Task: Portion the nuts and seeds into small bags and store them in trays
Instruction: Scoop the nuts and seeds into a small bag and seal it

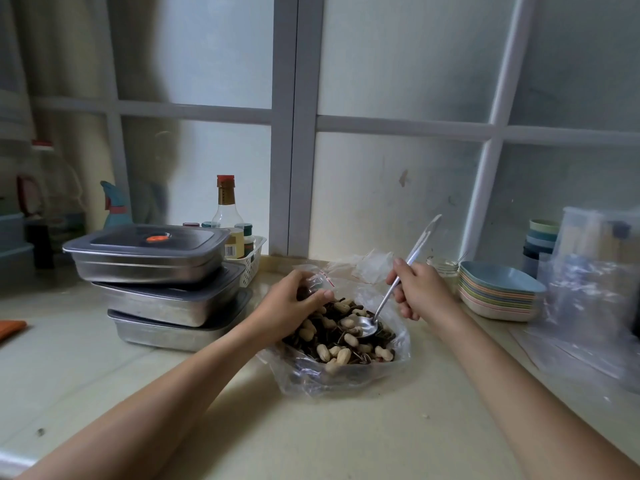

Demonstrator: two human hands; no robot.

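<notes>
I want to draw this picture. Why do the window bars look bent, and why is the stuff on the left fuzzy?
Head view: the wide-angle lens bends the window bars near the edges; the jug at far left is smeared out of focus; the spoon has a streaked, blurry handle tip; daylight through frosted panes puts glints on the big bag.

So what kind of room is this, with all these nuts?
Most likely a home kitchen. On the counter there is a sauce bottle at the back, a stack of colourful plates and a pile of lidded metal trays.
</notes>
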